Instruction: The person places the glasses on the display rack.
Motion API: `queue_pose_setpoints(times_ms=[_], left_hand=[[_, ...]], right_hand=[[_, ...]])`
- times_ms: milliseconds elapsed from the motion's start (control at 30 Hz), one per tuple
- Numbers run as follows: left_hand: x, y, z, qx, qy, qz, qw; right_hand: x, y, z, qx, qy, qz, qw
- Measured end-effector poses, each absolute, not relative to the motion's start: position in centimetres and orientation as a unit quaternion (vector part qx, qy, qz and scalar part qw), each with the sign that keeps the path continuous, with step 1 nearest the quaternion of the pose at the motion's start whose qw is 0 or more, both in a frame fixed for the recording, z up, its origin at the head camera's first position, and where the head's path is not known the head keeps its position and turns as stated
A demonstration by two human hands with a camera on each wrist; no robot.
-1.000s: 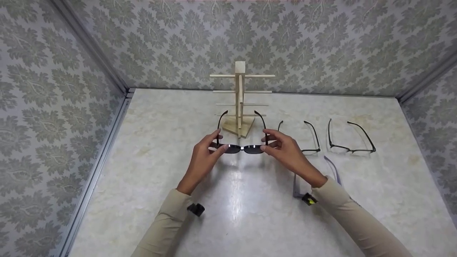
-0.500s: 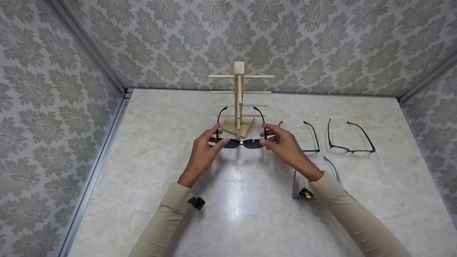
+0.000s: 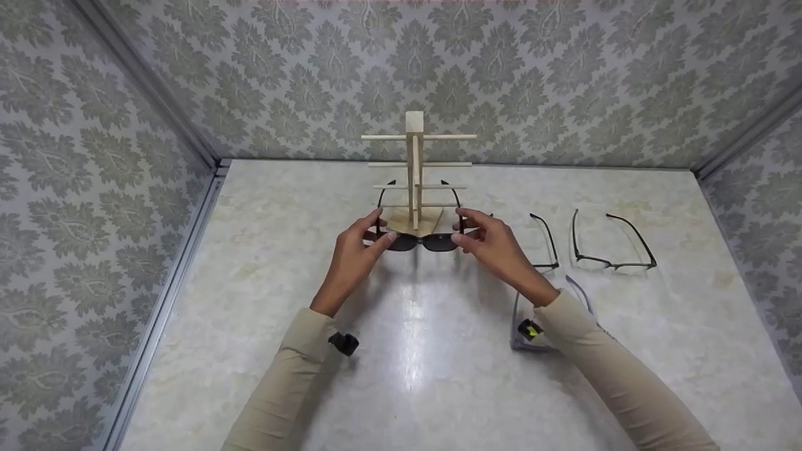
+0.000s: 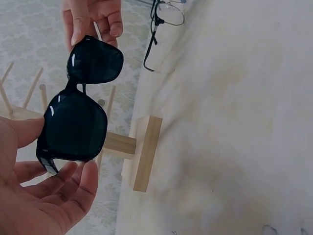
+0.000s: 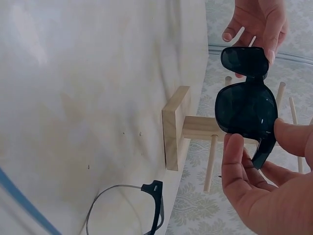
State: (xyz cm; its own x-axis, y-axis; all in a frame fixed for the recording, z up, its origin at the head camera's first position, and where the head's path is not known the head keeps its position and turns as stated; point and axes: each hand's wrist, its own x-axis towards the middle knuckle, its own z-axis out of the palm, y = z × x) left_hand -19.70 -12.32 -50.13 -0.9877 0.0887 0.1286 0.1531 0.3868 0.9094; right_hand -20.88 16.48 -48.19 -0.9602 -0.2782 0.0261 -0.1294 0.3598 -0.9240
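Note:
Both hands hold a pair of dark sunglasses (image 3: 401, 242) level in front of a wooden display stand (image 3: 415, 169). My left hand (image 3: 357, 250) pinches the left hinge corner between thumb and fingers; my right hand (image 3: 498, 250) does the same at the right corner. The temples are unfolded and point away from me, one on each side of the stand's post. In the left wrist view the dark lenses (image 4: 76, 125) hang in front of the stand's pegs, above its base (image 4: 148, 154). The right wrist view shows the same sunglasses (image 5: 246, 110) beside the post.
To the right lie black-framed eyeglasses (image 3: 614, 263) and another dark pair (image 3: 551, 241), partly behind my right hand. Grey-blue glasses (image 3: 520, 344) lie nearer, under my right forearm. Patterned walls (image 3: 413, 62) enclose the table (image 3: 250, 282) at the back and sides.
Both hands have moved the sunglasses forward, toward the stand, and the temple tips now overlap a higher peg in the head view. The grip and the other glasses stay the same.

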Motion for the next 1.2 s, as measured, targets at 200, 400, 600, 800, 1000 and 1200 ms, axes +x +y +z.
queue_pose_setpoints(times_ms=[200,400,600,800,1000,1200], left_hand=[[-20.3,-12.5,-50.2,-0.063,-0.837,-0.543,0.022],[-20.7,-12.5,-50.5,-0.063,-0.841,-0.538,0.005],[-21.3,-12.6,-50.9,-0.056,-0.838,-0.542,-0.004],[-21.8,-12.8,-51.3,-0.048,-0.837,-0.545,-0.006],[-22.0,-12.7,-51.7,-0.047,-0.834,-0.55,-0.01],[-22.0,-12.8,-51.9,-0.044,-0.833,-0.552,-0.012]], right_hand=[[-21.4,16.2,-48.6,-0.119,0.817,-0.559,0.072],[-21.5,16.2,-48.9,-0.11,0.816,-0.563,0.075],[-22.1,15.9,-49.3,-0.103,0.818,-0.56,0.074],[-22.7,15.6,-49.7,-0.106,0.815,-0.566,0.067],[-22.8,15.5,-50.0,-0.102,0.809,-0.574,0.07],[-22.8,15.5,-50.1,-0.102,0.809,-0.575,0.071]])
